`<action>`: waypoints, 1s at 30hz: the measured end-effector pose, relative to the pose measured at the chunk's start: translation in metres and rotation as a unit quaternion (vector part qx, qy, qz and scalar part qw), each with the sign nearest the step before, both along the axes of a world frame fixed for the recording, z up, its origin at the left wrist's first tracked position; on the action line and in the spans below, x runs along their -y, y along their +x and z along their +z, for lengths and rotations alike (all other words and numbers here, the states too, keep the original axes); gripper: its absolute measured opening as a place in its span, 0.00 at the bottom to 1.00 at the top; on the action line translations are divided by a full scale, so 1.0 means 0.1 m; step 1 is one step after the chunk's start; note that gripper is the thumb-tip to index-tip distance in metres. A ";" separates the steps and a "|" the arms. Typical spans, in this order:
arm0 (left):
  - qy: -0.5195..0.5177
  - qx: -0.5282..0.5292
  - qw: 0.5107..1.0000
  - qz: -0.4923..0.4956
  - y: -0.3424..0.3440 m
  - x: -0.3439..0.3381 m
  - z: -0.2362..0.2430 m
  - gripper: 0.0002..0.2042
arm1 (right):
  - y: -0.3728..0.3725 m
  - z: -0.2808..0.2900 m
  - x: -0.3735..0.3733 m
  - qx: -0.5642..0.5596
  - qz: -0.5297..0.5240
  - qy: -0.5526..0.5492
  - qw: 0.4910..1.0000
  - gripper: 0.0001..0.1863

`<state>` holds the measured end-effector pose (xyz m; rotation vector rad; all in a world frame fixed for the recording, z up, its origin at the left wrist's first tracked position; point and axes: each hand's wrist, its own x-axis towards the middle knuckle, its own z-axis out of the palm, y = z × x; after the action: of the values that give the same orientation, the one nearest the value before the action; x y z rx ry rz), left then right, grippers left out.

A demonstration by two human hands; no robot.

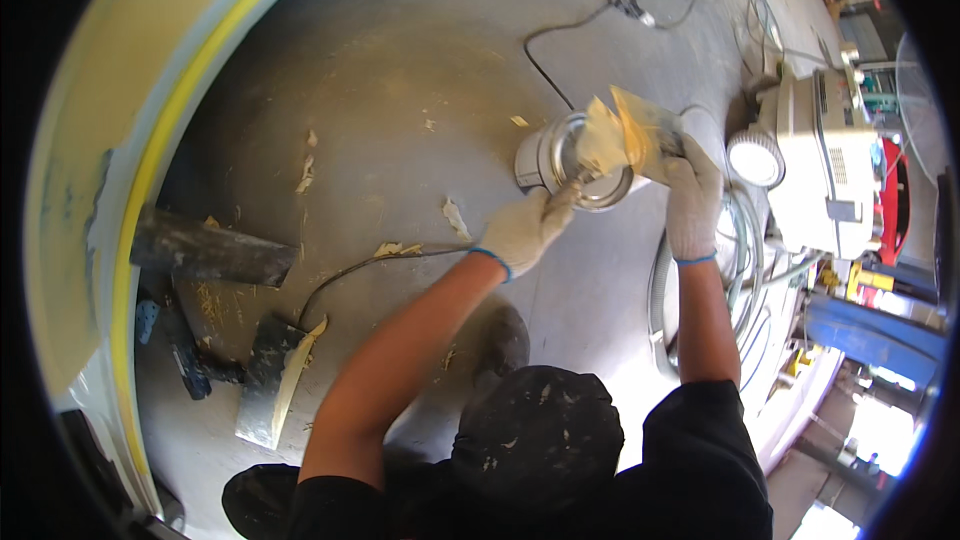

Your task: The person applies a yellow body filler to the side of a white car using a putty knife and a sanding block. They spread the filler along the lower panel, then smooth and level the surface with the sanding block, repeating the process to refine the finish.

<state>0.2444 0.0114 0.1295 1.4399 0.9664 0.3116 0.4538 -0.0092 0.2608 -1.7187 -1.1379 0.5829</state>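
Note:
My left hand (522, 228), in a white knit glove with blue cuff, is closed on a spatula (585, 176), its end loaded with pale yellow paste (604, 145). My right hand (692, 195), gloved the same way, grips a thin mixing board (657, 127) smeared with yellow and orange paste. Spatula and board meet over an open round metal can (540, 155) on the floor, whose top is partly hidden by them.
A yellow-edged panel (75, 200) curves along the left. Dark boards (215, 252), scraps and a cable lie on the grey floor (400, 90). Coiled hoses (745, 240) and a white machine (820, 170) stand at right. A blue steel beam (870, 325) is beyond.

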 end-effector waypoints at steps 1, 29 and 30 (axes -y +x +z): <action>0.014 0.002 1.000 0.010 0.07 -0.02 0.01 0.38 | -0.09 0.15 -0.03 0.037 0.021 -0.018 0.999 0.22; 0.104 0.200 0.809 0.542 -5.73 1.33 2.30 0.20 | -6.56 1.17 -0.32 0.362 0.424 0.564 0.609 0.24; 0.098 0.200 0.815 0.536 -5.76 1.38 2.24 0.21 | -6.53 1.15 -0.23 0.373 0.434 0.547 0.611 0.25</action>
<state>-0.3316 -0.1265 0.3532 0.7899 1.3294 1.5194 -0.1987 0.0134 0.3756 -0.1375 -2.2762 -0.4150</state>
